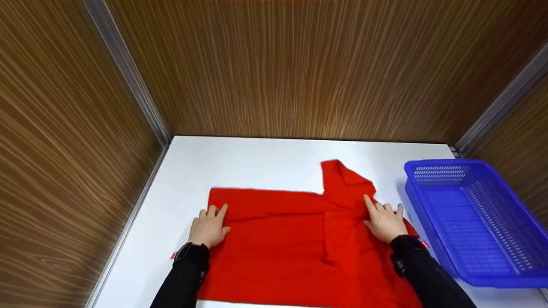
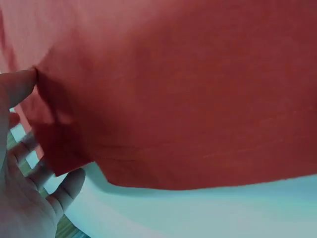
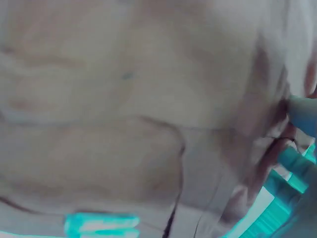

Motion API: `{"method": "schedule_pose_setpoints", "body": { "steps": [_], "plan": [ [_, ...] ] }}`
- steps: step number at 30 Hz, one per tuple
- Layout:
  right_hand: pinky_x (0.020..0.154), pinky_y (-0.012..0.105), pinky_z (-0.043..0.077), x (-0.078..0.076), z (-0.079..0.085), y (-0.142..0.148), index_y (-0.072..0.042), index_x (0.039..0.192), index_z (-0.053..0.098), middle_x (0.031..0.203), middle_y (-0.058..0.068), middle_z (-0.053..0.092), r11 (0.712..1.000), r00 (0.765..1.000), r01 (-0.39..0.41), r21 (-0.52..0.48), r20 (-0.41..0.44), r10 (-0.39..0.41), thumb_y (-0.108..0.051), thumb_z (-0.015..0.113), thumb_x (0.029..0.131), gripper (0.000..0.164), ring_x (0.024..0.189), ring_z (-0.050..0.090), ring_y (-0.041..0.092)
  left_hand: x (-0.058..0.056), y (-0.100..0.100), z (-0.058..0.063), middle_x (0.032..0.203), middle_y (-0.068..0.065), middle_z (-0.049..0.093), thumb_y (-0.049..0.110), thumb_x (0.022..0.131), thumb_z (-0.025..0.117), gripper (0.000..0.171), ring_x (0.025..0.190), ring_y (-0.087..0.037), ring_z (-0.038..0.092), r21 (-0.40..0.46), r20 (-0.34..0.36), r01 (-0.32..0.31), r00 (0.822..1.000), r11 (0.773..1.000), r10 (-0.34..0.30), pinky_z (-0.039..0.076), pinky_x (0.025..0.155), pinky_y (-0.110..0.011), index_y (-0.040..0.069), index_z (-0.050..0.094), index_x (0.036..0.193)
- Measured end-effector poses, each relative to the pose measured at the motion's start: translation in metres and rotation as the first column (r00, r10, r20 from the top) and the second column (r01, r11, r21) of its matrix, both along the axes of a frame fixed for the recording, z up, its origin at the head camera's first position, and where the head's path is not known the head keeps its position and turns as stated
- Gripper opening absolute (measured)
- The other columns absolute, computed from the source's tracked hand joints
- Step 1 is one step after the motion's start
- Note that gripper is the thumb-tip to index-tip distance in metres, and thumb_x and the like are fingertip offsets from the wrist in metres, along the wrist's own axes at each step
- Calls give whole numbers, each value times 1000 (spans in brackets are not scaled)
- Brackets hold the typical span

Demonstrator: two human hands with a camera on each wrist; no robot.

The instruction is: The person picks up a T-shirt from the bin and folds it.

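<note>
A red garment (image 1: 274, 248) lies spread out, with a strip like a pocket opening on its right half and a short flap (image 1: 346, 177) sticking out at the top. On its left edge rests my left hand (image 1: 208, 226), fingers spread. The left wrist view shows the thumb (image 2: 20, 87) touching the cloth, other fingers at its border. My right hand (image 1: 385, 222) lies on the garment's right part below the flap, index finger straight and pointing up-left. In the right wrist view the cloth (image 3: 99, 163) looks greyish, and fingers (image 3: 285, 191) show at the right beside creased fabric.
A blue plastic basket (image 1: 447, 162) with perforated walls stands just right of the garment. Beneath both is a white table (image 1: 239, 162). Wood-grain panels (image 1: 282, 77) with metal corner strips rise at the back and both sides.
</note>
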State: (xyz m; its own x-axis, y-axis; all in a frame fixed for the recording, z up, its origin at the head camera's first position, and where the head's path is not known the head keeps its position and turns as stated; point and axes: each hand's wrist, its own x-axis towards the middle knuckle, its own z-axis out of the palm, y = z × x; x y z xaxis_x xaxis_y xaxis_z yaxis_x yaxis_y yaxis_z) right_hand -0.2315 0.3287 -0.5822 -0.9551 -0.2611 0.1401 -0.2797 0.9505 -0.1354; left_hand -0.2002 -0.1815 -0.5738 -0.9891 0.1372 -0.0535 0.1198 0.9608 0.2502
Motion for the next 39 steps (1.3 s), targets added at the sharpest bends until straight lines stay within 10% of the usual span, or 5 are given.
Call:
{"method": "schedule_pose_setpoints", "body": {
  "steps": [13,19,24,28,39],
  "plan": [
    [103,78,28,-9,-10,2,-7,83,49,117,24,57,963,969,-236,-127,-100,224,5,69,69,27,120,54,49,5,-6,-8,144,-30,43,23,90,79,32,132,-54,41,105,-82,8,997,994,0,38,105,-64,6,55,101],
    [107,82,8,-11,8,-4,-5,96,63,107,18,66,965,988,23,-259,151,17,-44,52,105,41,115,61,44,2,-2,-5,101,-12,52,21,86,82,33,102,-41,51,84,-80,20,997,996,-13,43,85,-53,9,52,95],
    [105,85,13,-18,16,-14,2,120,58,71,19,63,976,997,70,-206,44,-62,-18,57,103,25,88,68,48,0,3,-4,109,-17,62,37,94,71,44,104,-41,53,137,-9,-63,998,989,65,42,89,-54,4,57,119],
    [102,86,15,-21,11,-17,-1,140,52,65,21,59,988,994,94,-124,-43,-100,-14,72,93,53,80,66,50,-2,6,-3,119,-22,69,36,103,58,54,108,-46,59,130,-23,-109,993,985,113,44,90,-59,5,49,146],
    [105,84,15,-31,-12,-20,-3,93,52,59,14,57,987,982,151,-62,-103,-157,-23,77,90,32,73,66,49,0,0,-5,93,-13,56,25,89,79,27,88,-39,58,1,-128,-23,992,1000,23,48,73,-52,8,61,100]
  ]
}}
